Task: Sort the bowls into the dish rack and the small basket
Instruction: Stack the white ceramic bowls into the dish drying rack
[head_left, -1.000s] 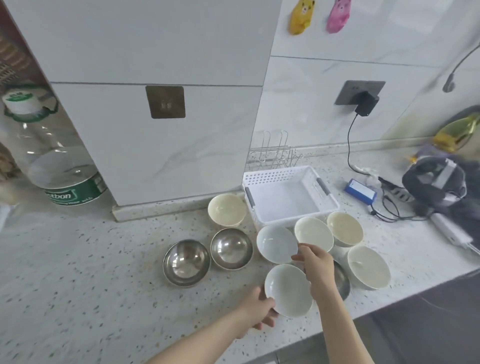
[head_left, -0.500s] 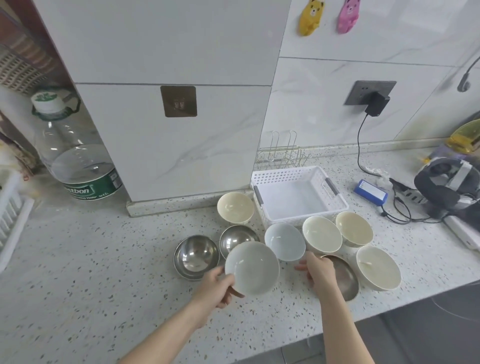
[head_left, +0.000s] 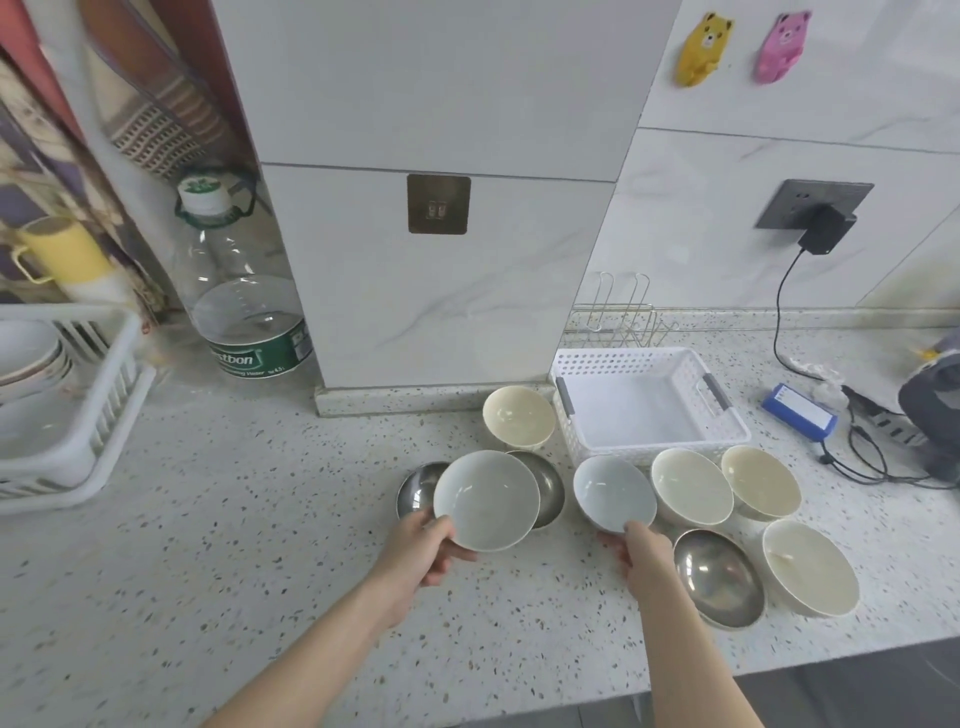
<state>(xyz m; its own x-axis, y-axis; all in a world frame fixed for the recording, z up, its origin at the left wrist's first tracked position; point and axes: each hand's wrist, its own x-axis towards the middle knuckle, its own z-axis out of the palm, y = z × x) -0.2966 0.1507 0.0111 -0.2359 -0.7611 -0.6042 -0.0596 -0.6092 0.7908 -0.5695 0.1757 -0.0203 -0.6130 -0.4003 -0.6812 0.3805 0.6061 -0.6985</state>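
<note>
the left hand (head_left: 423, 545) pinches the near rim of a pale grey bowl (head_left: 485, 499), held above two steel bowls (head_left: 545, 486). the right hand (head_left: 641, 545) grips the near edge of a second pale bowl (head_left: 613, 491) before the small basket (head_left: 649, 410).

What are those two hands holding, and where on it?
The left hand holds a pale grey bowl by its near rim, lifted above the steel bowls. The right hand pinches the near rim of a second grey bowl.
</note>
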